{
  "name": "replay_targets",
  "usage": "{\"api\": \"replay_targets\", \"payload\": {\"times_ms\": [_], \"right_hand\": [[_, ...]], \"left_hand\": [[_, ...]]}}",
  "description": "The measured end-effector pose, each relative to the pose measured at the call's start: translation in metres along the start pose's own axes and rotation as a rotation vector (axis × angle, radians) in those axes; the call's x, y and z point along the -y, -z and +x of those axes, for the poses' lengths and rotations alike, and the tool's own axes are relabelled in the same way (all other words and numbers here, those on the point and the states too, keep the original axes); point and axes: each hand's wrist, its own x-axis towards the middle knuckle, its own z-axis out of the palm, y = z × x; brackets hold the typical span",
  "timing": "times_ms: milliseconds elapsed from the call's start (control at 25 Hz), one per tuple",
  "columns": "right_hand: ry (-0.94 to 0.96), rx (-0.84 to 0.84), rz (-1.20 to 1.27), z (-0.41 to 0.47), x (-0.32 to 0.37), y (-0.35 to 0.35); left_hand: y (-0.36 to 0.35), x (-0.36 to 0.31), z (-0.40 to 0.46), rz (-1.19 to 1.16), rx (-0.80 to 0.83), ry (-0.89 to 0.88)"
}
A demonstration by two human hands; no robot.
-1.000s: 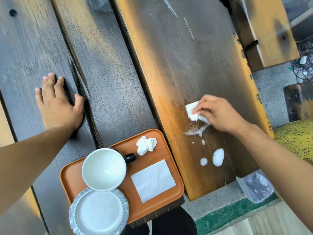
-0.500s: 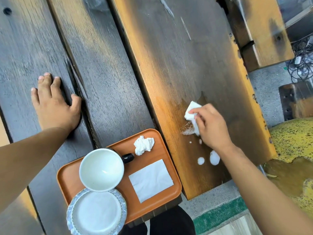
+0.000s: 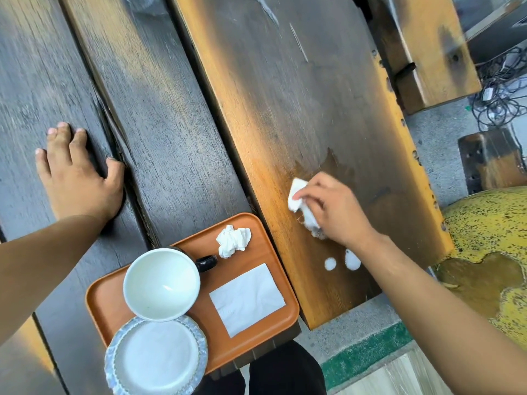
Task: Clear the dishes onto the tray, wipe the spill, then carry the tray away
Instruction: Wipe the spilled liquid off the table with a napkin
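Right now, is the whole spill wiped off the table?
No: two white drops lie on the table near the right hand.

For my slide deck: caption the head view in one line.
Right hand wipes white spill with tissue; left hand rests flat on table beside loaded tray.

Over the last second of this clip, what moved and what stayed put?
The right hand, gripping the white tissue, dragged it toward the person across the brown plank, wiping away the speckled upper patch of the spill and leaving a dark wet streak behind. Two white drops remain. The left hand stayed flat on the dark plank; the tray with bowl, plate and napkins did not move.
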Motion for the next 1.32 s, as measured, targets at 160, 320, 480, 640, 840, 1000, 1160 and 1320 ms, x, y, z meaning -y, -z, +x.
{"api": "replay_targets", "payload": {"times_ms": [160,320,480,640,840,1000,1160,1320], "right_hand": [[0.23,0.429,-0.036,-0.028,0.005,0.008],[0.219,0.359,-0.154,-0.002,-0.018,0.04],[0.061,0.085,-0.178,0.009,-0.042,0.057],[-0.045,0.085,-0.071,-0.043,-0.043,0.035],[-0.116,0.123,0.092,-0.081,-0.03,0.02],[-0.17,-0.109,0.053,-0.038,-0.018,0.016],[-0.097,0.043,0.029,-0.039,0.008,-0.005],[-0.092,0.023,0.073,-0.053,0.006,-0.01]], "left_hand": [[-0.001,0.002,-0.001,-0.002,0.004,0.004],[-0.001,0.002,0.001,-0.006,0.007,0.007],[-0.007,0.01,0.003,-0.027,0.005,0.027],[-0.022,0.025,0.008,-0.085,0.04,0.039],[-0.029,0.034,0.011,-0.109,0.08,0.099],[-0.033,0.04,0.016,-0.14,0.101,0.107],[-0.025,0.03,0.012,-0.138,0.09,0.095],[-0.006,0.005,0.0,-0.024,0.027,-0.016]]}}
